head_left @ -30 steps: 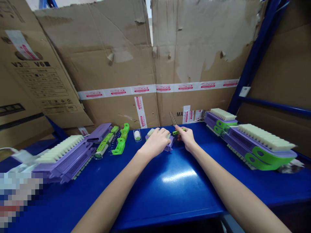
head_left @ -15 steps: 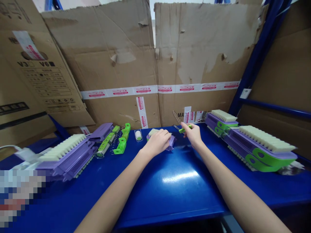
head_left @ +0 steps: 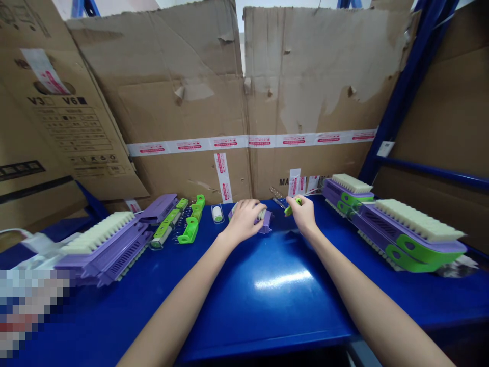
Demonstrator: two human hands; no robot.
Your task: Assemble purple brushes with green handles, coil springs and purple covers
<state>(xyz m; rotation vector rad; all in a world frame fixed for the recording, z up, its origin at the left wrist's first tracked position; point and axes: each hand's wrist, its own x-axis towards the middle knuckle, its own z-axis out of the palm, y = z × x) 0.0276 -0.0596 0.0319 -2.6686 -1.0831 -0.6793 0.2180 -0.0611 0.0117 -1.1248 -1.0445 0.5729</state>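
Note:
Near the back of the blue table, my left hand [head_left: 246, 219] closes over a small purple brush head [head_left: 266, 223] with pale bristles, much of it hidden under my fingers. Just right of it, my right hand [head_left: 304, 214] pinches a small green plastic part [head_left: 292, 207], tilted downward. Close to that part is a thin coil spring [head_left: 277, 195]; whether the two touch, I cannot tell. A small white cylinder with a green end [head_left: 217, 214], in a clear holder, stands left of my left hand.
Green clip-like parts [head_left: 193, 224] and a green-and-white strip [head_left: 169, 224] lie to the left beside purple brushes [head_left: 107, 244]. Purple-and-green brushes [head_left: 416, 234] are stacked on the right. Cardboard sheets [head_left: 183, 112] wall off the back; a blue post [head_left: 401, 86] rises at right.
My right hand has turned the green part from nearly level to a downward tilt. My left hand's thumb has spread along the brush head, which shifted slightly left.

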